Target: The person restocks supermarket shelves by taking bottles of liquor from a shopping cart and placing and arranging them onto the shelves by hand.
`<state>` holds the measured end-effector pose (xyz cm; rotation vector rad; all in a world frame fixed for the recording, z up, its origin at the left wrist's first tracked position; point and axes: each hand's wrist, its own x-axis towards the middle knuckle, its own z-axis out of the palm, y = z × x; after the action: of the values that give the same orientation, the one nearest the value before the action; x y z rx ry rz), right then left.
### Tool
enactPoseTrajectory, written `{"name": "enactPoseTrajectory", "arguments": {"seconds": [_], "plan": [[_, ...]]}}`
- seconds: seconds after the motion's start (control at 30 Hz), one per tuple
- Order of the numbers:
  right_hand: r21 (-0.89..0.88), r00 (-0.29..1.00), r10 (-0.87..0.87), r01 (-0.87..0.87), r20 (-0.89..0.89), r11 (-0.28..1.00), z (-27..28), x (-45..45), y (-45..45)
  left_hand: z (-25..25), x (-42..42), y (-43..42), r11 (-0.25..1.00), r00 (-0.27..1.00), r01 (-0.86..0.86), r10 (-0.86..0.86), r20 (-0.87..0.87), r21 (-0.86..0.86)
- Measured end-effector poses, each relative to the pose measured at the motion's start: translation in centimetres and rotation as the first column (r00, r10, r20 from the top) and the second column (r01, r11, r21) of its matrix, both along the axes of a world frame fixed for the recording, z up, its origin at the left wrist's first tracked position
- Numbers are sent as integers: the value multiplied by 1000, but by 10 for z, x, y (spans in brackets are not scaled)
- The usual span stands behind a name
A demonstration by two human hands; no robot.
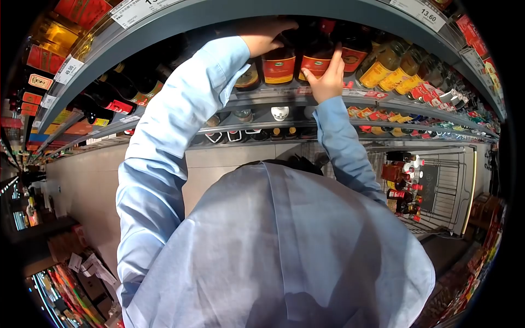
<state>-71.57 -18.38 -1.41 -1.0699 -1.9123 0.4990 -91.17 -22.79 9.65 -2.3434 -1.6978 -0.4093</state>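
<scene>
Both of my hands reach into a shop shelf (pixel 249 98) of dark bottles. My left hand (pixel 265 37) is at the upper part of a dark bottle with a red and orange label (pixel 279 70), its thumb and a finger on either side of the neck; shadow hides its other fingers. My right hand (pixel 327 82) is closed around the lower part of a similar bottle (pixel 316 66) just to the right, thumb across the label and a finger along its right side. Both bottles stand upright. Another red-labelled dark bottle (pixel 353 54) stands right of my right hand.
Yellow-labelled bottles (pixel 380 68) line the shelf to the right. A lower shelf holds a white jar (pixel 280 113). Above runs a shelf edge (pixel 219 24) with price tags. A shopping cart (pixel 448 186) holding several bottles (pixel 402 186) stands at the right.
</scene>
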Motion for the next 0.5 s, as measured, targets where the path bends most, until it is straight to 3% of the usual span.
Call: {"name": "enactPoseTrajectory", "arguments": {"seconds": [0.1,0.2,0.3,0.4,0.5], "plan": [[-14,1000,19,-19,-4,1000,0,2,1,1,0,3,1000,998,11,-11,55,-13],[-45,994,88,-91,-63,995,-2,7,4,13,6,2,963,985,-47,89,150,-266],[189,998,-62,57,22,980,5,9,-1,10,1,5,959,977,-7,67,200,-284],[413,999,-6,27,-52,910,30,12,4,6,-5,9,974,979,61,-16,201,-219],[388,997,63,-45,-33,921,39,8,14,9,-7,12,959,981,46,10,195,-278]]}}
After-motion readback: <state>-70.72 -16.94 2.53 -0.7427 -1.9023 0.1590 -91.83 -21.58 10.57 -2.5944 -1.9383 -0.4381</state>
